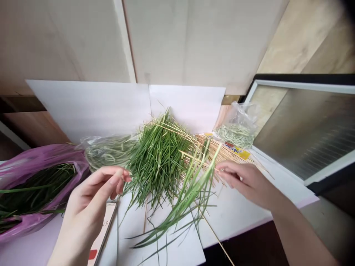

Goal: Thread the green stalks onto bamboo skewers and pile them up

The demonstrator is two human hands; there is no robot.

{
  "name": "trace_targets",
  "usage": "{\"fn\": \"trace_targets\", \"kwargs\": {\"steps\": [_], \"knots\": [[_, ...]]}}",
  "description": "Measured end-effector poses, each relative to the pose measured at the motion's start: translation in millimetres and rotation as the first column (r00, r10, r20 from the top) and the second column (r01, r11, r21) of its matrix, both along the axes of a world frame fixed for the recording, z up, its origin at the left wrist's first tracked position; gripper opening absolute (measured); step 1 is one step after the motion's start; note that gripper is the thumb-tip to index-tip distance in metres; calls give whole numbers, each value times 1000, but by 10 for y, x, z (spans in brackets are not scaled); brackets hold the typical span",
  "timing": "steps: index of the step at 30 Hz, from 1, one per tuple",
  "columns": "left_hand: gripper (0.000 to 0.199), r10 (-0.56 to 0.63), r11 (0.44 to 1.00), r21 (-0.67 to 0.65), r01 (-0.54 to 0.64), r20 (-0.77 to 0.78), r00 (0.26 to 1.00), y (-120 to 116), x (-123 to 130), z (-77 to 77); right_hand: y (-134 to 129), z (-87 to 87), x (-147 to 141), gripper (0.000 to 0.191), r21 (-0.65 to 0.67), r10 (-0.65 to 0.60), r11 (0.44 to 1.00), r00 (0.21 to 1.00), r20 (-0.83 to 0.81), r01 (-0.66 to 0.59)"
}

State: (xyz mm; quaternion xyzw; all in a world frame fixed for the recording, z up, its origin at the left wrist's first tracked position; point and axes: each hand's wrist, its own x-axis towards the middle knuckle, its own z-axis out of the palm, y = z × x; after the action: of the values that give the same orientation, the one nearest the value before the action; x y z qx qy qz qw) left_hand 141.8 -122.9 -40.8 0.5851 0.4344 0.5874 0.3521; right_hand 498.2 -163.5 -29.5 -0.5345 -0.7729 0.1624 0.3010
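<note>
The left hand [87, 203] curls above a phone [104, 232], thumb and forefinger together; whether they grip anything, I cannot tell. The right hand [246, 181] pinches a bamboo skewer [191, 156], long green leaves [191, 197] hanging across it. Beyond lies a leafy heap [161, 159] before white boards [97, 107].

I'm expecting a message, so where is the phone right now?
In the head view, the phone lies at lower left, partly hidden by the left hand, with the pink bag farther left.
</note>
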Motion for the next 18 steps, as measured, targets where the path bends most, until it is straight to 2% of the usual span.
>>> {"fn": "trace_targets", "kwargs": {"steps": [2,4,6,8,11,13,15,18], "knots": [[20,-34,999,-7,34,13,999,-25,-158,-27,340,388,-155,22,170,20,985,994,105,-38],[20,-39,999,-11,39,10,999,-40,-296,-48,776,704,-318,21,274,7,960,979,203,-64],[20,-37,999,-12,37,2,999,-47,-409,-67,1282,921,-486,19,339,-70,939,935,348,-56],[22,-23,1000,-13,23,-11,1000,-55,-495,-91,1783,1024,-629,15,372,-146,928,913,382,-7],[27,4,999,-34,-6,-60,998,-82,-591,-162,2321,975,-695,15,432,-268,899,877,399,78],[29,13,998,-60,-19,-98,995,-104,-646,-237,2449,843,-604,22,463,-335,877,853,401,127],[31,-2,996,-93,-9,-123,992,-117,-689,-324,2389,657,-421,23,487,-388,857,835,390,171],[33,-58,987,-156,34,-157,986,-116,-691,-454,2055,279,-60,20,470,-424,856,815,396,216]]}}
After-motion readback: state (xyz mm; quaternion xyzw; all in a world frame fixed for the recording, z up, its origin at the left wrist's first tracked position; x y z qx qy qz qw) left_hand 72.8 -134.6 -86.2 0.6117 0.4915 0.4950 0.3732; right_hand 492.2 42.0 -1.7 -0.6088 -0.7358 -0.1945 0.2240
